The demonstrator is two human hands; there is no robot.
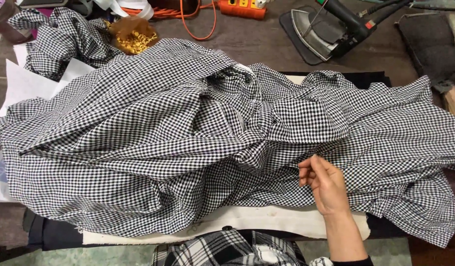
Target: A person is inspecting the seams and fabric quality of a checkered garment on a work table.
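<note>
Gingham fabric (188, 133), black and white, lies bunched across the padded pressing board (267, 219), its folds heaped at the middle, so nothing lies flat. The right hand (325, 184) rests on the cloth near its front hem, fingers loosely curled and pinching nothing; the left hand is out of view. Behind the fabric stands an iron (331, 27) on bare tabletop, with open room around it.

Soft, even light is falling from overhead, leaving the checked cloth (188, 123) bright and casting only faint shadows inside its folds. A dull glare is showing on the iron's soleplate (314, 30). The fine check is shimmering slightly; the corners are looking darker and a little bent, and the right hand (323, 184) is staying fairly sharp.
</note>
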